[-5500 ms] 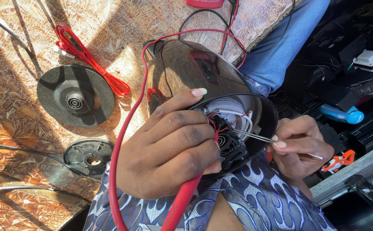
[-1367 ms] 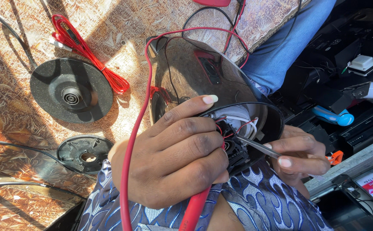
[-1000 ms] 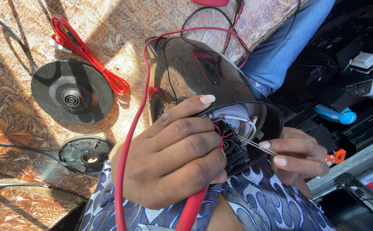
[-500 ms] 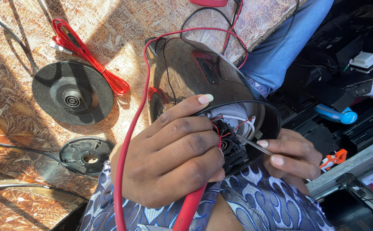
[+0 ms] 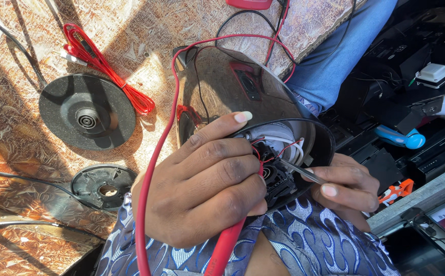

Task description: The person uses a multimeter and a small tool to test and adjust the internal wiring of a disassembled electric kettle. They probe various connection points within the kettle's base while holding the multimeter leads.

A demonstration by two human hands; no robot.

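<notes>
A glossy dark kettle-like body (image 5: 232, 92) lies on its side in my lap, its open underside showing a black connector block (image 5: 277, 178) with white and red wires. My left hand (image 5: 204, 184) wraps over the rim of that opening and also holds a red probe (image 5: 225, 245) whose red lead (image 5: 156, 153) loops up over the body. My right hand (image 5: 347, 186) grips a thin metal tool (image 5: 301, 172) with its tip poked into the connector block.
A black round base (image 5: 87, 111) and a smaller black disc (image 5: 104, 186) lie on the gold patterned cloth (image 5: 18, 61). A bundled red cable (image 5: 100, 64) sits above them. Black equipment, a blue-tipped tool (image 5: 399, 137) and an orange tool (image 5: 399, 191) lie at right.
My right hand has slid closer to the opening, bringing the metal tool's tip deeper into the connector block. The left hand has kept its hold.
</notes>
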